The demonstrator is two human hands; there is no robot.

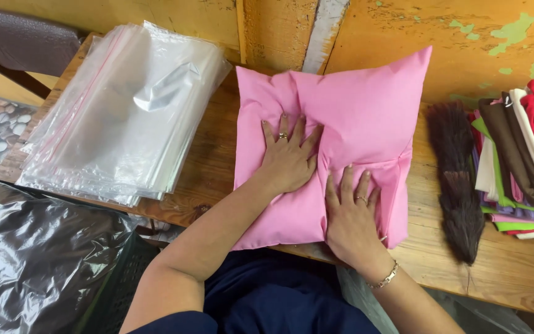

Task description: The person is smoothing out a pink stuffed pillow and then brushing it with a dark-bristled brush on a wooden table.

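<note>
A worn wooden table (217,185) stands against a peeling orange wall (403,37). Nearest, the right hand (351,216) and then the left hand (287,158) lie flat, fingers spread, gripping nothing, and press the pink pillow (366,117) in the table's middle. It is the flattening step, I think. Clear plastic bags (125,111) lie left, folded cloths (520,154) right.

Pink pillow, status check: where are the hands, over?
Left hand and right hand flat, pressing pink pillow. Pillow on wooden table. Clear bags left, folded cloths right, nothing blocking.
</note>
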